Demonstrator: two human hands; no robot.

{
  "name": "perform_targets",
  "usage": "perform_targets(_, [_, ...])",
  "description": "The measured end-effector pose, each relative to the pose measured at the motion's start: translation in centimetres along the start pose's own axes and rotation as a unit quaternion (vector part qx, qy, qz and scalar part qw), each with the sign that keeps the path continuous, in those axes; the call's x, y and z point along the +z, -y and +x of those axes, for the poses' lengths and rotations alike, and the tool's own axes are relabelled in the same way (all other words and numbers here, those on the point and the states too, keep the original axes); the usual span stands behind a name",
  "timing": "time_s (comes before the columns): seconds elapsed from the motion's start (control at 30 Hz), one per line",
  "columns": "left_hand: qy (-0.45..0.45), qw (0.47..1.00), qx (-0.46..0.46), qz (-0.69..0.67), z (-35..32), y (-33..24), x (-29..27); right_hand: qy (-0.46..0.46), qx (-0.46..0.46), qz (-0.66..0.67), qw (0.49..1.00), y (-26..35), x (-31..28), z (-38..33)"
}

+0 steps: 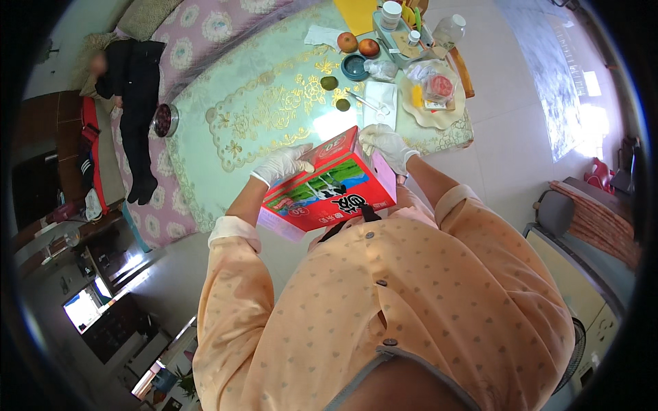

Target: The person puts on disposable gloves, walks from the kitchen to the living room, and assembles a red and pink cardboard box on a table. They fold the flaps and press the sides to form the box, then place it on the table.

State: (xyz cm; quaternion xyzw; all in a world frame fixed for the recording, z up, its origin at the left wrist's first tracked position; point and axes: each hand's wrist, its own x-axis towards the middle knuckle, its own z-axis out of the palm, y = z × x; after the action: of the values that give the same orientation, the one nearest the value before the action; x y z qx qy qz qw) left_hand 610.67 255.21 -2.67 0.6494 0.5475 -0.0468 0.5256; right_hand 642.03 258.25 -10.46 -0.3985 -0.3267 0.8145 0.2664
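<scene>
Left-hand grip [284, 164] and right-hand grip [388, 145] pinch the red box [329, 192] from opposite sides, forearms [432, 179] angling inward.

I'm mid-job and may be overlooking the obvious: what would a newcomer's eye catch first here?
Probably the bright red carton at the centre, tilted, with the white-gloved left hand on its left part and the gloved right hand at its upper-right corner. Next, the pale green tablecloth with gold patterning beyond it. Then a person in dark clothes at upper left.
</scene>
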Motion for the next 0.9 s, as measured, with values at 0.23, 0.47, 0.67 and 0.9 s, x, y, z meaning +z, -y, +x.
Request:
perform_targets(0.23, [0.027,0.999,-0.030,0.033,-3.0,-0.5,0.6,0.046,-0.009,0.052,0.998,0.6,0.9,-1.3])
perform_targets(0.47, [0.015,0.961,0.006,0.275,-5.5,-2.0,0.8,0.179,0.036,0.071,0.981,3.8,5.3,-1.4])
perform_targets(0.67, [-0.091,0.961,-0.046,0.255,-6.7,-3.3,5.1,0.137,0.034,0.005,0.990,3.1,6.9,-0.4])
perform_targets(0.9, [-0.222,0.946,-0.052,0.232,-7.5,-2.4,8.8,0.148,0.051,-0.020,0.988,2.6,8.4,0.8])
